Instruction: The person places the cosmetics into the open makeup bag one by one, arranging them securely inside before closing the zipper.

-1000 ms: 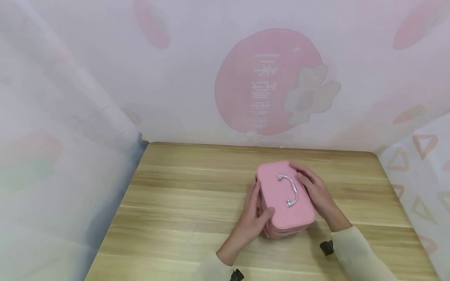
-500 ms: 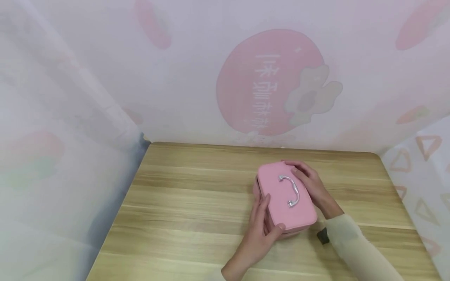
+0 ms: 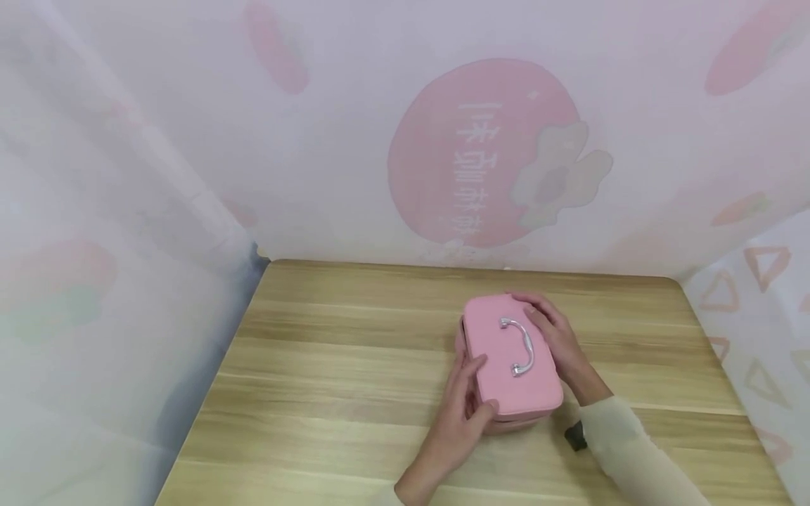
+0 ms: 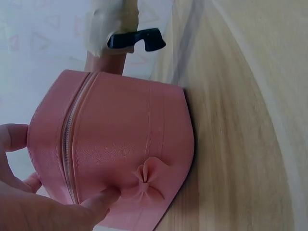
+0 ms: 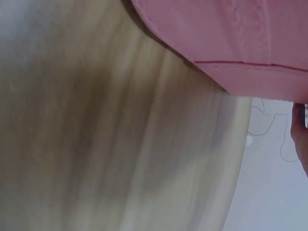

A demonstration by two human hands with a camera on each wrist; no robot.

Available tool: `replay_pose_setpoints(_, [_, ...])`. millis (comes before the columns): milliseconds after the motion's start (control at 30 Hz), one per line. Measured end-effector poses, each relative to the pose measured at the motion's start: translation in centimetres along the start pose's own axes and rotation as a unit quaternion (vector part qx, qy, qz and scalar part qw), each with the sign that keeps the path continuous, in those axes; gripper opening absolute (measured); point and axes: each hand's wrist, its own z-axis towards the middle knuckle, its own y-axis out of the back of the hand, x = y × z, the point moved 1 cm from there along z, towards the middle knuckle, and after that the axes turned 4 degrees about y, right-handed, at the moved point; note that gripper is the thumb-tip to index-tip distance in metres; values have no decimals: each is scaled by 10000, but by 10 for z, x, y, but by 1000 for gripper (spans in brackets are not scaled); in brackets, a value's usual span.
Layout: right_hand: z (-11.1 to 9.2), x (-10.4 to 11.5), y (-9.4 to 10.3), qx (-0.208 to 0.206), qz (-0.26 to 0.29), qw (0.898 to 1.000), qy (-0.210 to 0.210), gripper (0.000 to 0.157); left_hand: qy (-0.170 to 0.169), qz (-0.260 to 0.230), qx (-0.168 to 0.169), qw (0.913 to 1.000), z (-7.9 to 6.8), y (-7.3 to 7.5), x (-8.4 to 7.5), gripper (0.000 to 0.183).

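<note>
A pink cosmetic case [image 3: 490,351] with a curved silver handle [image 3: 526,348] on its lid sits angled on the wooden table. In the left wrist view, a zipper [image 4: 67,139] runs round the case below the lid, and a pink bow [image 4: 144,183] decorates the side. My left hand [image 3: 452,422] holds the near left corner, with the thumb and a fingertip on the lid's edge. At the far right corner, my right hand [image 3: 557,337] grips the case, fingers bent over the far end. A small dark, shiny piece [image 5: 301,114] shows by a right finger [image 5: 299,139] in the right wrist view.
The wooden table [image 3: 335,365] extends on both sides of the case, its back edge close to a pale curtain [image 3: 329,176] printed with strawberries. More fabric hangs left and right. A black strap piece [image 3: 576,436] sticks out from the right sleeve [image 3: 633,450].
My left hand has slid toward the near corner, its fingertips coming up onto the lid. My right hand has shifted slightly toward the far end. The case stays in nearly the same place.
</note>
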Motion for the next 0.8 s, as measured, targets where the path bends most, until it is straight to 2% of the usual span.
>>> replay_pose_setpoints(167, [-7,0,-4,-295,42,9996,-14,42,-81,-127,-81,9999,6,2,0,63])
replay_pose_setpoints(367, [-15,2,-4,-745,133,9971,-81,45,-243,115,-124,9996,11,2,-3,57])
replay_pose_setpoints(533, [-18,1,-9,-925,-99,9956,-140,44,-342,294,-55,9990,17,19,-5,54])
replay_pose_setpoints(800, [-22,-2,-12,-909,-193,9957,-13,41,-361,299,99,9989,23,41,-3,51])
